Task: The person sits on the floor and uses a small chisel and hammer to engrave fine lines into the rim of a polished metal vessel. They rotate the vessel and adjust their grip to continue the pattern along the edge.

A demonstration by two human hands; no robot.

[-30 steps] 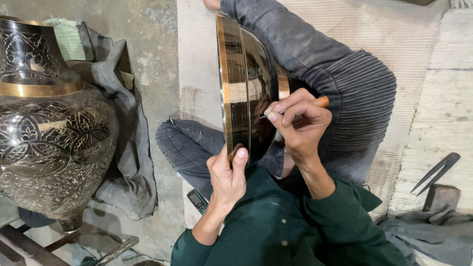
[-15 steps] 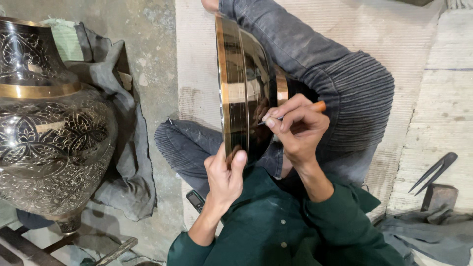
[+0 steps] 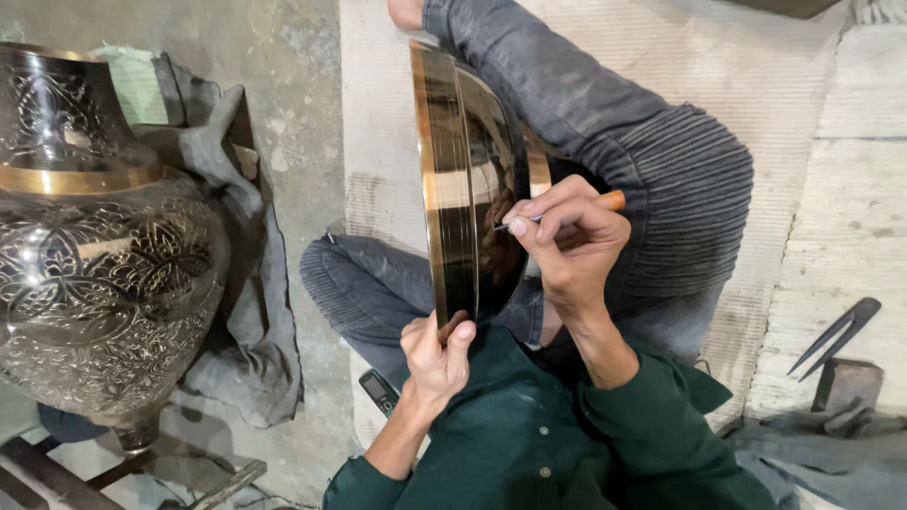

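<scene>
From the head camera, looking down: the person sits on the floor with knees drawn up, and a round, dark, polished metal bowl with a brass-coloured rim stands on edge between the legs, propped against the grey-trousered thigh so its hollow face turns toward the working hand. The left hand is closed on the bowl's lower rim, thumb on the near side, apparently to steady it upright. The right hand is closed in a pen-like pinch around a slim engraving tool with an orange handle; its metal tip points left and meets the bowl's inner surface, just beyond the fingertips. The bowl thus lies directly left of the right grip and above the left one.

To the far left stands a large engraved metal vase with a brass band, well apart, backed by a grey cloth. Dark metal dividers lie at the right.
</scene>
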